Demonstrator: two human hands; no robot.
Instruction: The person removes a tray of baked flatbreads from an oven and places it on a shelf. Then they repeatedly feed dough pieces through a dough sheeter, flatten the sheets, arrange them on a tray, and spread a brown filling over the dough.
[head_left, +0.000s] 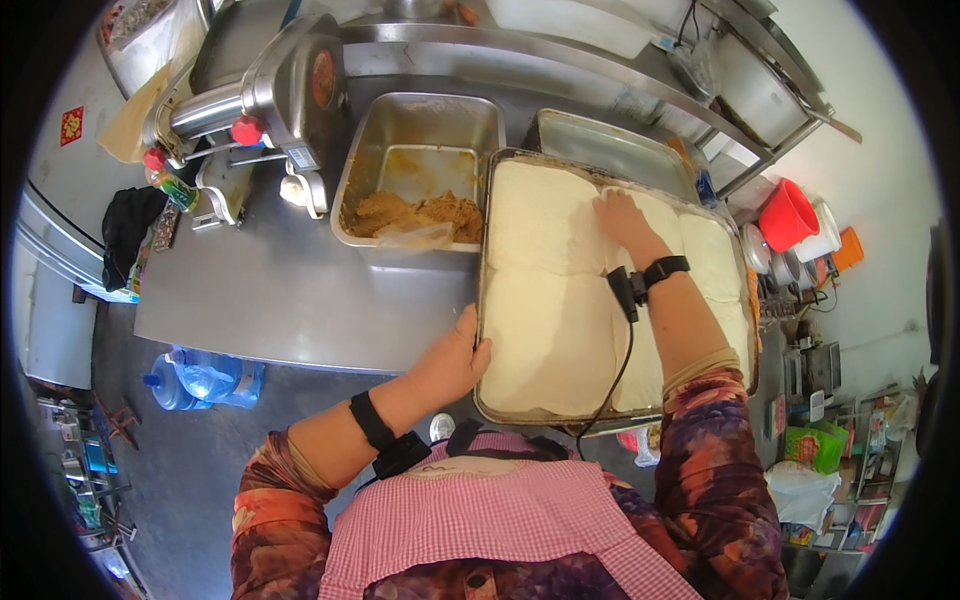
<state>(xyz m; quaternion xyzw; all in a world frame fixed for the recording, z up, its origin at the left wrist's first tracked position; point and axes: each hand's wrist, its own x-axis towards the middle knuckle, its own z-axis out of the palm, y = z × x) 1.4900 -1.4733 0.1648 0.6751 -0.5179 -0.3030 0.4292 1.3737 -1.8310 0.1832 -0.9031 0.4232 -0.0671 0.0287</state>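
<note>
A large baking tray [483, 300] with a dark rim lies in front of me, filled with pale, flat dough pieces [547, 340] set side by side. My left hand [452, 352] grips the tray's left rim, its thumb on the near side. On the dough near the tray's far middle rests my right hand [628, 222], fingers stretched out and pressed against the surface. It holds nothing that I can see. Left of the tray stands a deep steel pan [425, 112] with a brown, crumbly filling [420, 215] and a clear plastic piece [418, 237] on it.
A steel rolling machine [290, 100] with red knobs stands on the steel table [300, 300] at the far left. Behind the dough tray is another metal tray [610, 145]. A steel shelf [560, 45] spans the back. Right, a red bucket [788, 215]; blue water bottles [205, 380] below the table.
</note>
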